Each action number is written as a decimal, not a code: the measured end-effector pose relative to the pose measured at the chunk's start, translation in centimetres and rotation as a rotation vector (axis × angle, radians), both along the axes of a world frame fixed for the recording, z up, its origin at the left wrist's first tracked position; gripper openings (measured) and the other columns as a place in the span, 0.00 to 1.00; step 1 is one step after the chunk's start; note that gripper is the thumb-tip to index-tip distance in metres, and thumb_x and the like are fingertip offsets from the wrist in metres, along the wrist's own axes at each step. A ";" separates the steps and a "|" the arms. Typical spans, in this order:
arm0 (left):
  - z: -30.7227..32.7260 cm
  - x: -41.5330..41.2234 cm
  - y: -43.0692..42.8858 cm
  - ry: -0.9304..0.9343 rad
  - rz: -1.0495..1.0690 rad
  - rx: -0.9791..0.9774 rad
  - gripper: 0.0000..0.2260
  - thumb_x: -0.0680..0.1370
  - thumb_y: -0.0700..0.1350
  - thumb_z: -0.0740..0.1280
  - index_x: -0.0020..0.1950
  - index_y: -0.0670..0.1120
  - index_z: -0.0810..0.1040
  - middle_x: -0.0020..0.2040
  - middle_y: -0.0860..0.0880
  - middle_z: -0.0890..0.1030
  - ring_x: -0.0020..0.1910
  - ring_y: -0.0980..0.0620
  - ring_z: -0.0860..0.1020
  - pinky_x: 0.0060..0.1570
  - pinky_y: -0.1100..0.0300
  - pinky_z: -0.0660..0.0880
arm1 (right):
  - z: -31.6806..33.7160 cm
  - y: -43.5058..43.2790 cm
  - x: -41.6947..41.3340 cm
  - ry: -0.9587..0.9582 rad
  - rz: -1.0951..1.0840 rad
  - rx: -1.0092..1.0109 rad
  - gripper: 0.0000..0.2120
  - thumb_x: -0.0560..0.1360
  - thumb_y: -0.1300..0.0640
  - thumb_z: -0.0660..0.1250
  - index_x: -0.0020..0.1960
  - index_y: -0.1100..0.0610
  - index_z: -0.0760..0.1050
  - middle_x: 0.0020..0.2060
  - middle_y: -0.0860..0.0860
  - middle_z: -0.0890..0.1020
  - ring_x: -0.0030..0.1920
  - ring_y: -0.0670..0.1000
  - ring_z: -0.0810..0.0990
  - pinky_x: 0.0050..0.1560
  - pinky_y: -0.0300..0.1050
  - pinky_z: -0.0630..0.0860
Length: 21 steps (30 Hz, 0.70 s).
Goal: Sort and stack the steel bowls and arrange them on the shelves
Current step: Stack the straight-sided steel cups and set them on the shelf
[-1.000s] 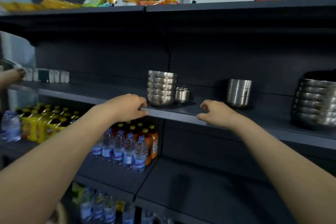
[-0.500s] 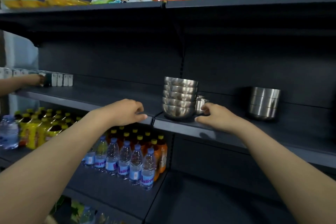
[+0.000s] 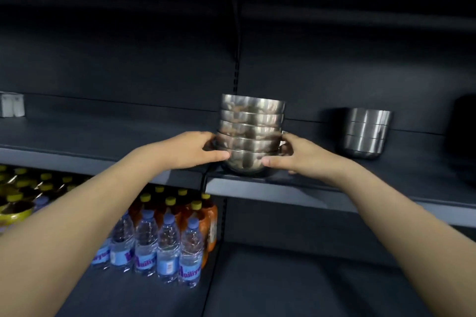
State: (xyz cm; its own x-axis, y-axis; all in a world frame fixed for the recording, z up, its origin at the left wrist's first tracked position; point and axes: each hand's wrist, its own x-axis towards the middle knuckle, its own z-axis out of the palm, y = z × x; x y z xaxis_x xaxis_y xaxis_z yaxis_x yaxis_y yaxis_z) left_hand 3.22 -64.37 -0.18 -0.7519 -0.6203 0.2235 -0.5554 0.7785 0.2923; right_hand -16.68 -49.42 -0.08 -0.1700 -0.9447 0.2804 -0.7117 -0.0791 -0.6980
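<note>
Both hands, left hand and right hand, grasp a stack of nested shiny steel bowls near the front edge of a dark grey metal shelf. Bare shelf separates it from a shorter steel stack to the right. Water bottles stand below.

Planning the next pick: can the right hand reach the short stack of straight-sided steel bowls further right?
Probably yes. The right hand grips the tall stack of round steel bowls, yet only open grey shelf lies between it and that short stack.
</note>
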 end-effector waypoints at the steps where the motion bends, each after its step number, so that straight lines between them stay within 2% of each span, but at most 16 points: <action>1: -0.2 -0.1 -0.1 0.027 -0.019 0.035 0.37 0.68 0.70 0.59 0.70 0.50 0.68 0.66 0.52 0.73 0.63 0.53 0.72 0.63 0.57 0.70 | -0.2 -0.3 -0.2 -0.013 -0.002 -0.009 0.17 0.71 0.50 0.73 0.56 0.40 0.70 0.45 0.35 0.78 0.41 0.28 0.77 0.37 0.24 0.70; 3: -0.5 -0.3 -0.3 0.085 -0.050 0.106 0.36 0.68 0.68 0.60 0.71 0.50 0.68 0.65 0.53 0.74 0.62 0.55 0.73 0.64 0.58 0.70 | -0.5 -0.9 -0.3 -0.045 -0.019 -0.026 0.18 0.70 0.48 0.73 0.57 0.41 0.71 0.49 0.36 0.79 0.47 0.32 0.77 0.42 0.29 0.72; 5: -0.7 -0.4 -0.5 0.134 -0.084 0.167 0.35 0.68 0.67 0.64 0.70 0.49 0.69 0.64 0.54 0.75 0.61 0.56 0.74 0.64 0.58 0.70 | -0.8 -1.3 -0.4 -0.081 -0.023 -0.059 0.15 0.70 0.49 0.73 0.54 0.42 0.71 0.48 0.37 0.80 0.48 0.34 0.78 0.42 0.31 0.74; 8: -1.0 -0.4 -0.8 0.216 -0.107 0.254 0.42 0.60 0.72 0.68 0.66 0.49 0.72 0.60 0.54 0.78 0.58 0.56 0.77 0.61 0.53 0.74 | -1.1 -1.7 -0.7 -0.111 -0.034 -0.090 0.18 0.70 0.51 0.74 0.55 0.44 0.72 0.46 0.38 0.79 0.47 0.38 0.78 0.46 0.35 0.77; 12: -0.9 -0.7 -0.8 0.239 -0.120 0.252 0.35 0.62 0.64 0.67 0.65 0.48 0.74 0.59 0.53 0.79 0.58 0.56 0.77 0.64 0.56 0.71 | -1.1 -1.8 -0.9 -0.103 -0.058 -0.122 0.19 0.67 0.50 0.76 0.55 0.45 0.73 0.47 0.41 0.80 0.49 0.41 0.78 0.53 0.39 0.76; 15: -0.9 -0.9 -0.6 0.252 -0.137 0.273 0.30 0.65 0.60 0.68 0.63 0.47 0.75 0.58 0.53 0.80 0.58 0.56 0.77 0.65 0.55 0.71 | -1.0 -1.3 -1.1 -0.089 -0.059 -0.121 0.17 0.68 0.51 0.76 0.52 0.45 0.73 0.44 0.40 0.80 0.46 0.39 0.78 0.52 0.36 0.74; 18: -0.7 -1.3 -0.1 0.239 -0.148 0.237 0.34 0.62 0.63 0.67 0.64 0.47 0.75 0.61 0.54 0.78 0.60 0.56 0.76 0.66 0.56 0.70 | -0.8 -0.6 -1.5 -0.068 -0.083 -0.113 0.16 0.66 0.49 0.76 0.50 0.44 0.74 0.46 0.41 0.82 0.50 0.41 0.80 0.55 0.38 0.75; 21: -0.4 -1.9 0.6 0.249 -0.179 0.230 0.36 0.61 0.65 0.67 0.65 0.48 0.75 0.64 0.55 0.76 0.61 0.57 0.75 0.66 0.57 0.69 | -0.7 0.2 -2.1 -0.054 -0.125 -0.112 0.24 0.63 0.44 0.77 0.56 0.49 0.76 0.48 0.43 0.83 0.52 0.44 0.81 0.59 0.45 0.77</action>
